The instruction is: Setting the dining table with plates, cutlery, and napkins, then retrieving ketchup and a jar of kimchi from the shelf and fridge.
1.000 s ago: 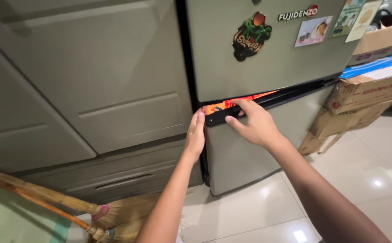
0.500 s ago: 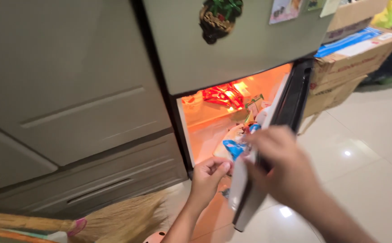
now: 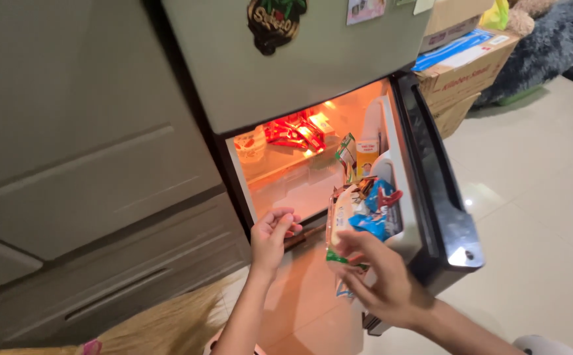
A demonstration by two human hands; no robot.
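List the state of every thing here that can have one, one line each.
Lower fridge door: swung wide open.
Upper fridge door: shut.
Fridge interior light: on, glowing orange.
Door shelf: packed with packets.
Packet: upright in the door shelf, right hand's fingertips on it.
Left hand: loosely curled, holding nothing.
Right hand: open.
Cabinet drawer: shut.

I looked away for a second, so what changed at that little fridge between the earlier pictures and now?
The lower fridge door, shut a second ago with both hands at its top edge, has swung wide open to the right, showing the lit inside. The right hand let go of the handle and now reaches to a packet in the door shelf. The left hand hangs curled by the opening. The upper door stayed shut, its magnet in place.
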